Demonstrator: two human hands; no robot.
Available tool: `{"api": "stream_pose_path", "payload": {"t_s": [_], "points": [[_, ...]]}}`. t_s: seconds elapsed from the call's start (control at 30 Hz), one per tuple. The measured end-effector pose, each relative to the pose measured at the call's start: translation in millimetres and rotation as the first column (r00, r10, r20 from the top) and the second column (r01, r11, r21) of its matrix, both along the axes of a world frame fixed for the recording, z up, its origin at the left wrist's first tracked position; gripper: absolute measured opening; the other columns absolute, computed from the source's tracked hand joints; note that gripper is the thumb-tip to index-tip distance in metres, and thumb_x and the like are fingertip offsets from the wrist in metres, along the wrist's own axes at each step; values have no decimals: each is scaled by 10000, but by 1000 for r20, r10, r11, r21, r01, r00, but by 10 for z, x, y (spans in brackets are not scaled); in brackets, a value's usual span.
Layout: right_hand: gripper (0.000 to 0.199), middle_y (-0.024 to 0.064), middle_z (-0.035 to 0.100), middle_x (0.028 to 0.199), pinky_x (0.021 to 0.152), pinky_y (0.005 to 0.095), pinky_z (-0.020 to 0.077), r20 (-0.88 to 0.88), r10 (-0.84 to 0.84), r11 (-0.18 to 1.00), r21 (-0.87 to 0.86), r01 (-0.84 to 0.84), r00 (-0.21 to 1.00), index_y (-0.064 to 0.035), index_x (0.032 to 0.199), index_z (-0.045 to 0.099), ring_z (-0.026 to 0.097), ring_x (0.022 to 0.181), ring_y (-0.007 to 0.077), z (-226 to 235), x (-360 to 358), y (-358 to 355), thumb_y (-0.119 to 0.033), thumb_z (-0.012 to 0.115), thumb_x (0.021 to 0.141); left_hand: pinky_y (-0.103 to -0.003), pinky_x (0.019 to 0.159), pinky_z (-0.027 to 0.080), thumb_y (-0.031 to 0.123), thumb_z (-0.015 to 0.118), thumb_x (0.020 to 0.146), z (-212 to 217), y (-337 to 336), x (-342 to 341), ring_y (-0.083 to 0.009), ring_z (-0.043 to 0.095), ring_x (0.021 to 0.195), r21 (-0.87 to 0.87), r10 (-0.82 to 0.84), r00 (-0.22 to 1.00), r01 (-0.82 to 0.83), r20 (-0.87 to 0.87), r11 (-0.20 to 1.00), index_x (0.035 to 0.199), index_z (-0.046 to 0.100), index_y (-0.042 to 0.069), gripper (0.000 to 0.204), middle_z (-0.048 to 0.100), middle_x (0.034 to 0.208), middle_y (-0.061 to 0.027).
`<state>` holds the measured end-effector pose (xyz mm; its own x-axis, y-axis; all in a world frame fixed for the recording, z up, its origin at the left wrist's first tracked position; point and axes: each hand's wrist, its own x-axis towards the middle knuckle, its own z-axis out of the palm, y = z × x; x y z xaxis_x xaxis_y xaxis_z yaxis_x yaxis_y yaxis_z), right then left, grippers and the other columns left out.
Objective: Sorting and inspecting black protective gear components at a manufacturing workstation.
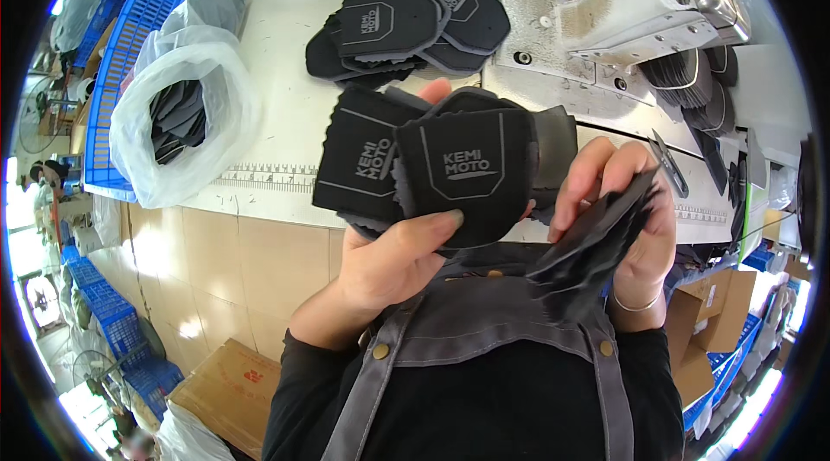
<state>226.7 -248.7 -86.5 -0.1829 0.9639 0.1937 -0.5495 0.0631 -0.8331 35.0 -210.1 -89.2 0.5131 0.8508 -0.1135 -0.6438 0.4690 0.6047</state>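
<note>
My left hand (393, 258) grips a fanned stack of black padded fabric patches (467, 197), thumb on top and a fingertip showing behind. The patches have a rounded end, a grey printed outline and lettering. Close by on the right, my right hand (653, 236) is closed on a bundle of black fabric pieces (592, 245), blurred and seen nearly edge-on. Both stacks are held above the table's near edge, in front of my apron. Beyond them, a pile of similar patches (389, 24) lies on the white table (281, 128).
At right stands a sewing machine (661, 7) with dark pieces (683, 80) beside it. Thread snips (670, 165) lie near my right hand. A white plastic bag (130, 163) of dark pieces and a blue crate (130, 50) stand at left. Cardboard boxes (229, 396) sit below.
</note>
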Motion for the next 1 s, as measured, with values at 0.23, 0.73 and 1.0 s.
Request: {"api": "stream_pose_path", "payload": {"t_s": [0.23,0.73,1.0], "points": [[341,192,410,1180,856,333,389,531,-156,976,213,47,833,-20,950,526,489,976,230,79,-108,-9,123,536,640,-360,999,288,-107,482,710,-65,6,-43,-222,370,1198,95,19,997,-25,69,995,1361,108,70,771,357,1292,-117],[448,162,486,1144,925,364,374,31,-373,926,-57,374,927,56,1223,328,492,1053,238,-70,194,-15,-33,509,822,-524,879,408,300,524,673,16,-1,-9,-381,362,1184,-17,5,1000,-6,-28,1000,1361,137,153,803,362,1272,-194],[461,191,438,1216,981,414,319,-251,-118,993,-9,119,961,55,1239,322,456,1107,291,-124,419,-9,-84,502,838,-497,849,429,338,479,730,-23,7,10,-410,355,1173,-23,-16,991,19,133,1000,1364,98,150,764,341,1283,-190]]}}
